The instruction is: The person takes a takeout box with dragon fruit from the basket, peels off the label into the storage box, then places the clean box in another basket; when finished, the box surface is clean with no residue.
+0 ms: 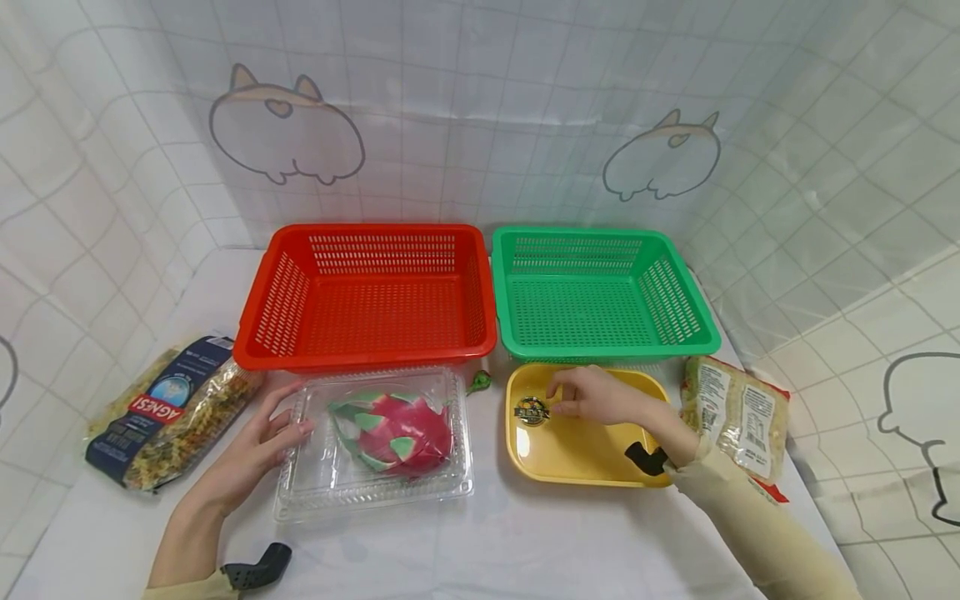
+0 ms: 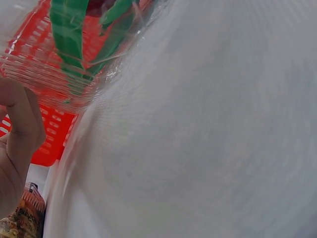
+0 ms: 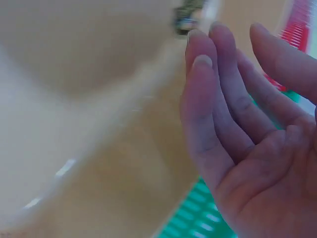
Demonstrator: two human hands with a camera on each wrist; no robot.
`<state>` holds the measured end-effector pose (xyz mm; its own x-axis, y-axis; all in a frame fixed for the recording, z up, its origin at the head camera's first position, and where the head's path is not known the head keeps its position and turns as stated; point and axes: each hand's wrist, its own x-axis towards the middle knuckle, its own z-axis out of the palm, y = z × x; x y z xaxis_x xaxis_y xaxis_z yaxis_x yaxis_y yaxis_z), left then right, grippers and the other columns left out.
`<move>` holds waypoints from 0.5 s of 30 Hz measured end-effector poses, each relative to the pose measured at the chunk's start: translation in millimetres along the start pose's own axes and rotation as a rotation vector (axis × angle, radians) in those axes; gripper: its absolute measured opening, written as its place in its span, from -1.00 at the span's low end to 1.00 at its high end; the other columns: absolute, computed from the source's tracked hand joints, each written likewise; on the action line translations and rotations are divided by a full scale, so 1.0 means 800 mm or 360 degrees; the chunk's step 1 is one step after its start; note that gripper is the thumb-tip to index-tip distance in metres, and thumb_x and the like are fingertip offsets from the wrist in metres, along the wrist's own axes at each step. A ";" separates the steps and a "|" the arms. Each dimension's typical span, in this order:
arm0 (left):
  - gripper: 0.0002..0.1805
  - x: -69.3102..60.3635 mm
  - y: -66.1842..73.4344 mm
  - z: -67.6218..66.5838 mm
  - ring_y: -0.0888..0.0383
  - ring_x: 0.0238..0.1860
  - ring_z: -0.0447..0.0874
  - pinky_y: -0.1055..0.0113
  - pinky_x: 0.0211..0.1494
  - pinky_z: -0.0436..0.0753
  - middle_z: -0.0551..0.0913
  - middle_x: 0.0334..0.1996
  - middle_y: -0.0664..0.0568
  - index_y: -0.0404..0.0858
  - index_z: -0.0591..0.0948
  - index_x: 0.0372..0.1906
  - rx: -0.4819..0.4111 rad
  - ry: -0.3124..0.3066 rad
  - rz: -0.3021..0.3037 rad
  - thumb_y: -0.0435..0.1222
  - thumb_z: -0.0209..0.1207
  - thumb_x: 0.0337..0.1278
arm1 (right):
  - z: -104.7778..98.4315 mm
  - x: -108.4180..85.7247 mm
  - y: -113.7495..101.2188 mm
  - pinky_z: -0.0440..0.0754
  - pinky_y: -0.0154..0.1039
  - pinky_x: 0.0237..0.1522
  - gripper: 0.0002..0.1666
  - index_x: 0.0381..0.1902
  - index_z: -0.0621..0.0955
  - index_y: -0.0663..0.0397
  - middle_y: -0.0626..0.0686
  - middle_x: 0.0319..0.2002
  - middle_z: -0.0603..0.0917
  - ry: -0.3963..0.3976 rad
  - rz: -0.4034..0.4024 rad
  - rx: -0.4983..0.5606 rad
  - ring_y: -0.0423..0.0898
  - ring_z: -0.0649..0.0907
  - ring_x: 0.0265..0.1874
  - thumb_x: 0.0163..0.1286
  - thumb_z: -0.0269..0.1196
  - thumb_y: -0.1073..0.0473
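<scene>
From the head, looking forward and down across the bench (image 1: 405, 554) from above. From each wrist, close up on left hand (image 2: 22, 134) and right hand (image 3: 262, 158) respectively. Common to all three: red basket (image 1: 382, 312); to head and right wrist: green basket (image 1: 581, 312).

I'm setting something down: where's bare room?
Bare: the white tabletop between the beige fabric sleeves, in front of the clear rectangular plastic box and yellow oblong plastic tray; also inside the red perforated plastic basket and green perforated plastic basket. Crowded: behind the box and tray.

Bright, even head view, glare on yellow tray (image 1: 577, 454), right wrist view seemingly motion-blurry
</scene>
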<state>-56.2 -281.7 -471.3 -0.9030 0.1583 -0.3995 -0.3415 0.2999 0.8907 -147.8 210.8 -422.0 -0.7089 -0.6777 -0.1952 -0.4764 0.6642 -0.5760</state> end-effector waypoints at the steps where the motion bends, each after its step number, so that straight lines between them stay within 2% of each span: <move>1: -0.19 0.000 0.000 0.000 -0.32 0.43 0.19 -0.39 0.26 0.38 0.05 0.54 -0.34 0.22 -0.14 0.59 0.0001 0.0001 0.0001 0.00 0.04 0.45 | -0.003 -0.002 -0.003 0.53 -0.36 -0.42 -0.80 -0.12 0.65 0.22 0.01 -0.53 0.67 -0.0005 0.0005 0.0050 -0.26 0.55 -0.57 0.35 0.33 0.24; 7: -0.19 -0.001 -0.001 0.000 -0.33 0.44 0.17 -0.42 0.26 0.36 0.03 0.54 -0.35 0.23 -0.14 0.59 -0.0006 -0.0002 0.0011 0.00 0.04 0.45 | -0.012 -0.009 -0.024 0.67 -0.30 -0.32 -0.74 -0.02 0.60 0.27 0.18 -0.37 0.74 0.0021 0.0056 0.0373 0.14 0.72 -0.38 0.43 0.26 0.21; 10: -0.21 -0.002 -0.001 0.000 -0.22 0.38 0.28 -0.31 0.24 0.44 0.07 0.52 -0.35 0.22 -0.11 0.59 -0.0003 0.0001 0.0035 -0.02 0.04 0.46 | -0.013 -0.011 -0.035 0.69 -0.28 -0.23 -0.66 0.06 0.56 0.26 0.18 -0.27 0.75 0.0037 0.0084 0.0459 0.14 0.74 -0.29 0.45 0.25 0.14; 14: -0.25 -0.002 0.000 0.000 0.05 0.24 0.42 -0.06 0.17 0.52 0.17 0.48 -0.36 0.19 -0.07 0.57 0.0014 0.0014 0.0064 -0.05 0.03 0.47 | -0.012 -0.011 -0.049 0.69 -0.26 -0.17 -0.56 0.13 0.53 0.25 0.15 -0.23 0.75 0.0066 0.0063 0.0501 0.08 0.75 -0.26 0.44 0.27 0.08; 15: -0.25 -0.002 0.000 0.000 0.08 0.22 0.42 -0.06 0.17 0.53 0.17 0.48 -0.36 0.20 -0.07 0.57 0.0019 0.0014 0.0062 -0.04 0.03 0.47 | -0.012 -0.010 -0.053 0.69 -0.26 -0.16 -0.55 0.14 0.52 0.24 0.13 -0.23 0.75 0.0077 0.0057 0.0512 0.07 0.75 -0.25 0.44 0.28 0.08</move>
<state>-54.9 -282.2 -470.8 -0.9178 0.1616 -0.3626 -0.3031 0.3046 0.9030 -127.0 191.0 -388.7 -0.7500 -0.6346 -0.1864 -0.2674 0.5487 -0.7921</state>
